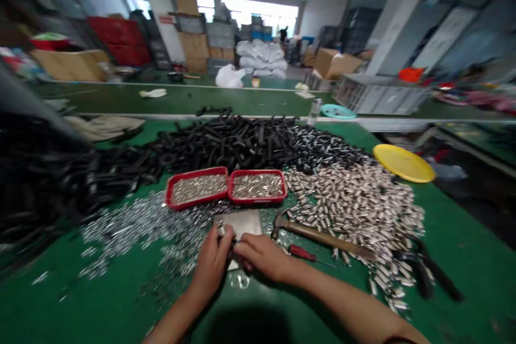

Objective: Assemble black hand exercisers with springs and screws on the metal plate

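Observation:
My left hand (214, 258) is closed, pinching a small shiny ridged metal piece (221, 229) between thumb and finger. Right beside it, my right hand (262, 256) has its fingers curled around something dark that is mostly hidden. Both hands are over a flat metal plate (246, 221) on the green table (133, 306). A claw hammer (326, 236) with a wooden handle lies to the right of the plate, and a red-handled screwdriver (302, 252) is near my right forearm. Some flat metal rings (241, 280) lie just below my hands.
Two red trays (258, 200) of small metal pieces stand beyond the plate. Black parts (242, 142) are heaped behind them. Silver cylinders (350, 193) spread to the right, with black-handled pliers (433, 269) at their edge. Loose metal links (137, 220) cover the left. A yellow lid (403, 163) sits at the right edge.

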`<state>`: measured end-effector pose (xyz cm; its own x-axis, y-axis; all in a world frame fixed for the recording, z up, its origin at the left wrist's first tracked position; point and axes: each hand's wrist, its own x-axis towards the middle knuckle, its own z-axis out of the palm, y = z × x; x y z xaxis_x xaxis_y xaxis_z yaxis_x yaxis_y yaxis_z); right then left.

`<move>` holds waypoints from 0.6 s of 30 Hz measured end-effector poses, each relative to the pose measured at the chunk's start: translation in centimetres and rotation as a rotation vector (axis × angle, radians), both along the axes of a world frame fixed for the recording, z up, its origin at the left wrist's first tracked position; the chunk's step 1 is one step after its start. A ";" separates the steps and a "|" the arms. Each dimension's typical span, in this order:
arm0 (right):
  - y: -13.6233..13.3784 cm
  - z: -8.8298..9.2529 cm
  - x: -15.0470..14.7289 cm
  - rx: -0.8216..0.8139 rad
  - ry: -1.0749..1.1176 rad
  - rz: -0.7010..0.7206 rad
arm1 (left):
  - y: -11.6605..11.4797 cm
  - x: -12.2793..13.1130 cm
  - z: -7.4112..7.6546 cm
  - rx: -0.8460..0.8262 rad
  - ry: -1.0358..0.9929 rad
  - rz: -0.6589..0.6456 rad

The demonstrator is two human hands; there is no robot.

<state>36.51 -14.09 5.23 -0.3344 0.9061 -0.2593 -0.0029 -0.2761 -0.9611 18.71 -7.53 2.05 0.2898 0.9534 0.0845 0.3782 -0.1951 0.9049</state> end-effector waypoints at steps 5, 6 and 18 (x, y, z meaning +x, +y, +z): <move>0.9 -2.5 -0.4 0.098 -0.195 0.050 | -0.1 0.9 0.9 0.002 -0.086 -0.093; 1.0 -2.7 -0.5 0.219 -0.320 -0.043 | -0.2 1.0 0.8 -0.027 -0.080 -0.052; 0.3 -3.3 -0.4 0.009 -0.031 0.014 | 0.6 0.8 1.1 0.067 0.121 -0.188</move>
